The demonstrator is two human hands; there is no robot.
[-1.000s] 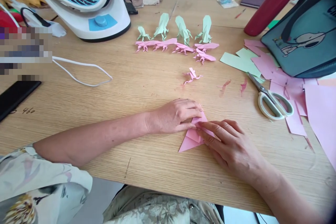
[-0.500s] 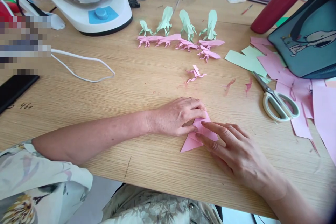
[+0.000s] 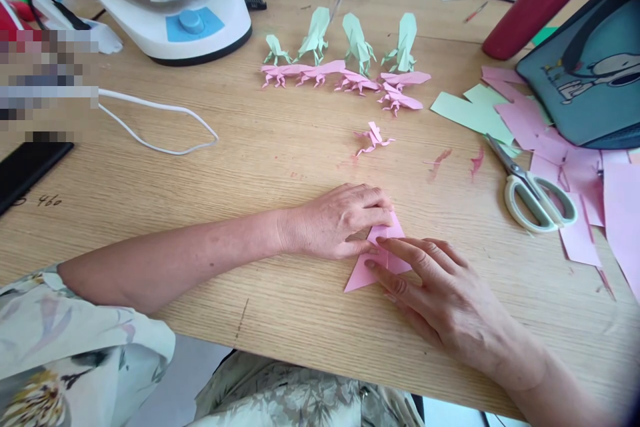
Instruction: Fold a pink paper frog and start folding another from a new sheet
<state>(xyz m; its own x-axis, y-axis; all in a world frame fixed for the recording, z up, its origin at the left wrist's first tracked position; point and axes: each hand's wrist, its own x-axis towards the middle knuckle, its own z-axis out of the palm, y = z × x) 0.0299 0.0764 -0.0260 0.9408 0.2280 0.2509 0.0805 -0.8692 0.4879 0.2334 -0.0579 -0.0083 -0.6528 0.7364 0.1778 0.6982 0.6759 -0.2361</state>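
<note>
A folded pink paper (image 3: 367, 275), roughly triangular with creases, lies flat on the table between my hands. My left hand (image 3: 345, 220) curls over its upper left part, fingertips at the top edge and thumb lower down, holding it against the table. From the lower right, my right hand (image 3: 440, 287) rests on the same sheet. Its index finger and thumb are stretched out and apart, their tips touching the paper near its middle. Part of the sheet is hidden under the fingers. Beyond my hands stands a small pink origami figure (image 3: 374, 140) with thin legs.
Green origami insects (image 3: 356, 40) and pink origami insects (image 3: 320, 71) stand in rows farther back. Scissors (image 3: 530, 190) lie at right by pink sheets (image 3: 580, 233) and green sheets (image 3: 470, 113). A teal bag (image 3: 575, 113), red flask (image 3: 530, 7), white fan (image 3: 200, 40) and white cable (image 3: 175, 150) surround the area.
My right hand's index finger and thumb have slid a little left across the pink paper. My left hand stays in place. The view has shifted slightly.
</note>
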